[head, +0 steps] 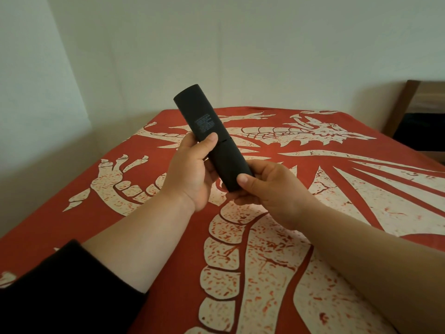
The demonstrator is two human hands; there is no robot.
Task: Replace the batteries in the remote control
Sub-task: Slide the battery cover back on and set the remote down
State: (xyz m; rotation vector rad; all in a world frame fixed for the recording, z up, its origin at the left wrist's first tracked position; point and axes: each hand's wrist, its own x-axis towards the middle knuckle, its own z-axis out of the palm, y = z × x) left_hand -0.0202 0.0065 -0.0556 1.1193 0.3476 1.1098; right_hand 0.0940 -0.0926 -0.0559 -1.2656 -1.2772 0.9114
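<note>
A long, slim black plastic remote control [212, 137] is held up in the air above a bed spread with a red cloth printed with a cream dragon [265, 249], its back turned toward the person so that the small block of pale printed text faces up and no buttons show. Its long axis runs on a slant, the far end up and to the left against the pale wall [240, 44], the near end down and to the right. The left hand [192, 169] is wrapped around the middle of the body from the left side, fingers curled underneath and out of sight, the thumb lying across the back just at the fine seam that crosses the casing. The right hand [272, 189] has closed on the near end, thumb on top of the matt panel [228, 162] below that seam and the fingers tucked beneath. That lower panel looks to be the battery cover, seated flush and not yet off, so the job seems to be at its opening step. What matters next is that the cover lies between the two thumbs and along the remote's length: I'd guess it slides off toward the near end, where the right hand is the closer one, while the left keeps the body steady. No batteries, old or new, are anywhere I can see.
</note>
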